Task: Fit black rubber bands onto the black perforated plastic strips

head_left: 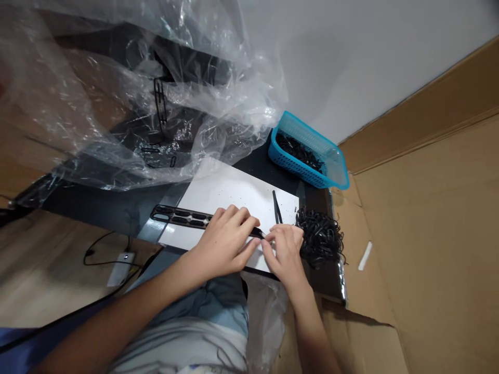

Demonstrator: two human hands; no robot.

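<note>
Black slotted strip (179,217) pinched near its tip by left hand (222,244) and right hand (284,254), hands together above white board (230,192). Tweezers (276,206) just ahead of right hand, heap of black loops (319,238) beside it, blue basket (307,150) of loops farther ahead.

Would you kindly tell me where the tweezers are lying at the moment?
In the head view, the tweezers lie on the white board, just above the right hand, with the pile of black loops to their right.
</note>
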